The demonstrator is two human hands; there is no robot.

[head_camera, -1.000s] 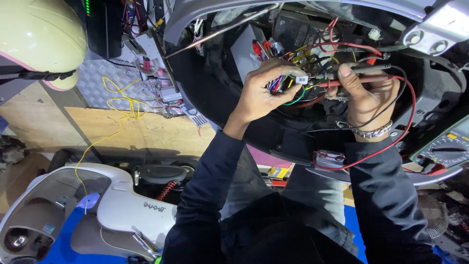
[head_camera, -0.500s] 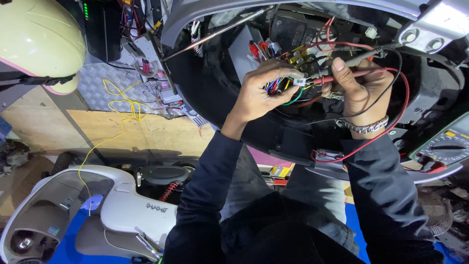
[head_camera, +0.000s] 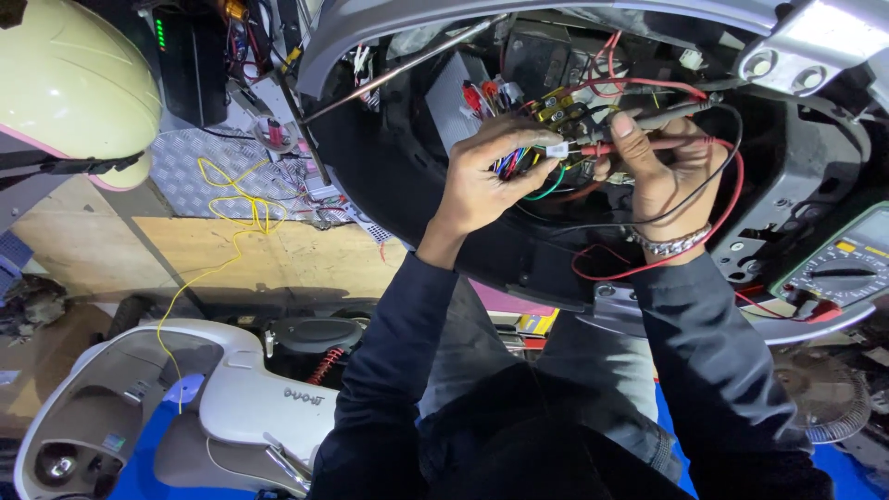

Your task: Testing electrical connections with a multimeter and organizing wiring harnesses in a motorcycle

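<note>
Head view looks into a large dark grey plastic scooter body shell [head_camera: 407, 185] with its wiring exposed. Below lies a white scooter front panel [head_camera: 250, 398], and a green digital multimeter [head_camera: 847, 264] sits at right. Inside the shell, the left hand [head_camera: 491, 176] is closed in a pinch on a small white connector [head_camera: 557, 149] at the end of a multicoloured wire bundle [head_camera: 511, 163]. Just beside it, the right hand [head_camera: 662, 171] grips a red probe [head_camera: 639, 145] and a black probe [head_camera: 662, 117], the red tip at the connector.

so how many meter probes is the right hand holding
2: a black probe and a red probe just below it, both in the right hand, tips toward the white connector pinched by the left hand.
</note>
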